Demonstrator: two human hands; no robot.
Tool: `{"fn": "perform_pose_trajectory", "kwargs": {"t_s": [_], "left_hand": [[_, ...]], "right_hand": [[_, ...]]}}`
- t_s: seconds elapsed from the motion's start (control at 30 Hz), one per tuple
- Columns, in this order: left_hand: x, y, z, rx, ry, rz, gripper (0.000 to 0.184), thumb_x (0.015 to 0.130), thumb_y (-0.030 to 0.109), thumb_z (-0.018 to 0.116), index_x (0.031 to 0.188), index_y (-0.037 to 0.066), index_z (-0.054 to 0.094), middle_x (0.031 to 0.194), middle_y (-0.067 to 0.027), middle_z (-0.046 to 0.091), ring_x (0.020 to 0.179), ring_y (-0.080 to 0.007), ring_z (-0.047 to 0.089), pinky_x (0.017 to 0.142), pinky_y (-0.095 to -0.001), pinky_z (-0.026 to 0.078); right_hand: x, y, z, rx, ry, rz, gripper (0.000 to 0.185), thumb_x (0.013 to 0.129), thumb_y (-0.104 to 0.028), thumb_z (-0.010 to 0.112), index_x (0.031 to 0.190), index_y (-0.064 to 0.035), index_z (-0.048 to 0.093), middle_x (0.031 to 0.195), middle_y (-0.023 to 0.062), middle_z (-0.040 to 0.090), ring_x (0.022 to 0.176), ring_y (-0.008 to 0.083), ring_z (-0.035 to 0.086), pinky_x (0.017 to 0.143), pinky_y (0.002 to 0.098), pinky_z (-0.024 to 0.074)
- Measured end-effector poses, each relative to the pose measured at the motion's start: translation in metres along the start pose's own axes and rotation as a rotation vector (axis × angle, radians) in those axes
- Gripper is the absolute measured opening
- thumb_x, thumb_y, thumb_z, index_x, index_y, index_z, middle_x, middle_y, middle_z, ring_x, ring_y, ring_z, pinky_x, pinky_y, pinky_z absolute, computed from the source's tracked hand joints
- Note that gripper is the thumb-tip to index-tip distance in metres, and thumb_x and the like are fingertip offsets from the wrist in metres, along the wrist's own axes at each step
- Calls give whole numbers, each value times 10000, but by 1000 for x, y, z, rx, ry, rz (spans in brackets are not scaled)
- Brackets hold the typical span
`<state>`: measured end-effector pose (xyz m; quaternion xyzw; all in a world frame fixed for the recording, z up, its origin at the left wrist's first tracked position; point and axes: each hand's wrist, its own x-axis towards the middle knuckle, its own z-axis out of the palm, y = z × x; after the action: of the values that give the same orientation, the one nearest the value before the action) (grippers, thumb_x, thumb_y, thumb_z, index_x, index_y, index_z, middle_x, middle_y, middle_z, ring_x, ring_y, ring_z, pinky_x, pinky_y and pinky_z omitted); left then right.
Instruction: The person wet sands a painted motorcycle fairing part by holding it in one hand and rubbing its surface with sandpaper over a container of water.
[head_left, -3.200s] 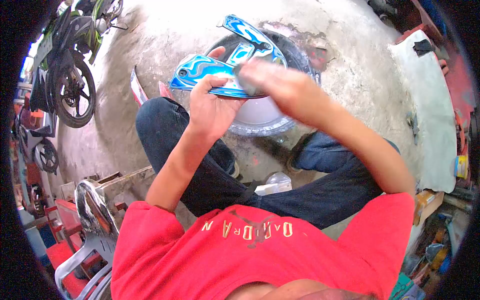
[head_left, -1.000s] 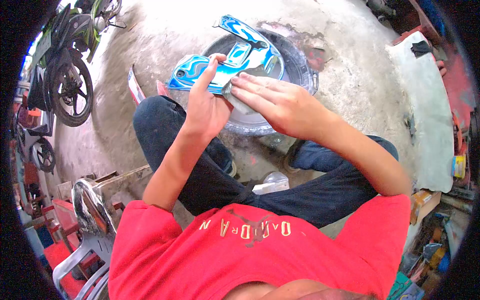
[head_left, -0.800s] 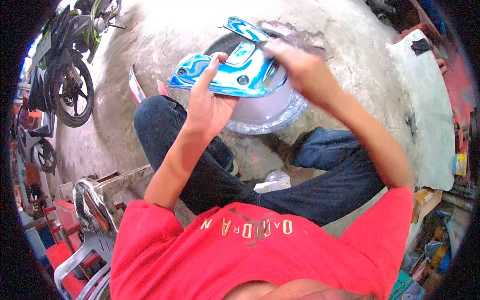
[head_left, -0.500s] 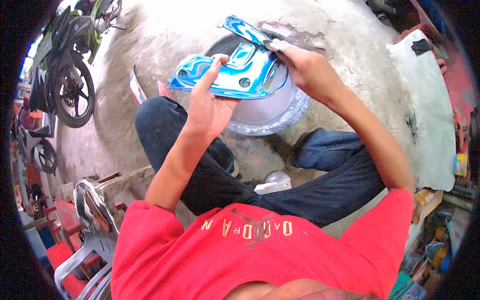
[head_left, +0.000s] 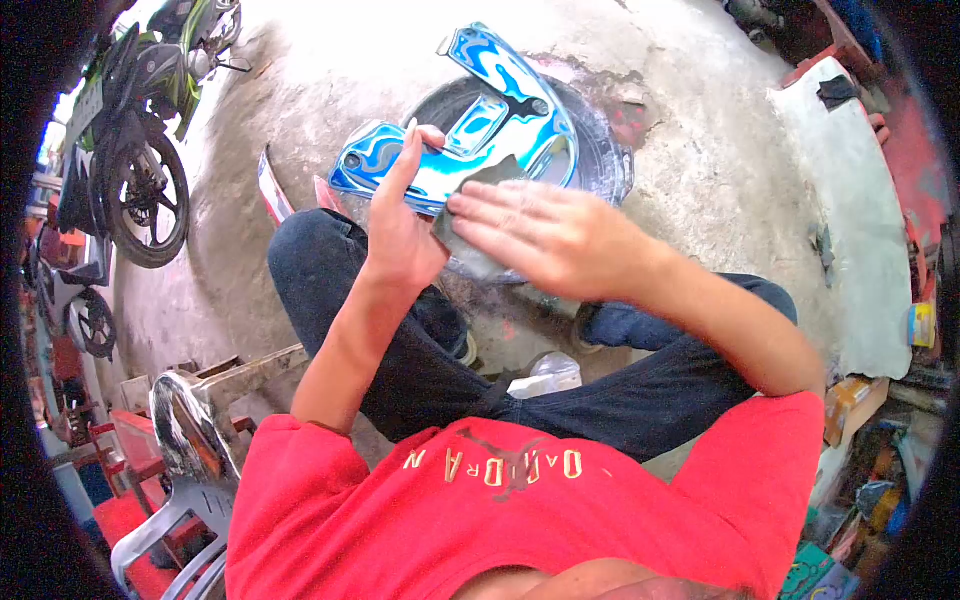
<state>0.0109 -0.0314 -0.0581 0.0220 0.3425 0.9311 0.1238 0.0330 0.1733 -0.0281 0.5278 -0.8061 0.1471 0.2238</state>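
Observation:
My left hand (head_left: 402, 222) grips the lower edge of a glossy blue-and-white patterned motorcycle fairing panel (head_left: 435, 178), its thumb over the face. Tilted above a round basin (head_left: 615, 165), the panel has a long arm reaching up and away. My right hand (head_left: 565, 235) lies with fingers stretched together on a dark grey sheet of sandpaper (head_left: 462, 245), pressing it on the panel's near edge. Part of the sheet sticks out beyond the fingers on both sides. The palm side of my right hand is hidden.
Red-and-white panel pieces (head_left: 272, 185) lie on the concrete floor left of the basin. A motorcycle (head_left: 140, 150) stands at the upper left. Near my left elbow is a plastic chair (head_left: 180, 500). A pale board (head_left: 850, 230) lies along the right side.
My right hand has left the panel's far arm and come down toward me, onto its near edge with the sandpaper. The panel has turned slightly in my left hand.

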Motion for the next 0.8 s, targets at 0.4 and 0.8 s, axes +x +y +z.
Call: {"fn": "perform_pose_trajectory", "kwargs": {"t_s": [0.4,0.8], "left_hand": [[-1,3,7,-193,-73,-116,197,1047,286,479,1060,120,583,1133,-101,643,1074,-246,629,953,-425,497],[-5,7,11,-146,-35,-130,175,1037,269,501,1032,115,584,1061,-72,649,1028,-247,642,931,-428,514]], "right_hand": [[-4,24,-3,-7,-4,138,404,851,-55,572,1250,-8,612,1310,171,616,1238,294,592,1045,395,480],[-9,47,-4,-136,-16,234,420,859,-80,563,1263,32,579,1261,176,644,1177,298,631,1008,380,507]]}}
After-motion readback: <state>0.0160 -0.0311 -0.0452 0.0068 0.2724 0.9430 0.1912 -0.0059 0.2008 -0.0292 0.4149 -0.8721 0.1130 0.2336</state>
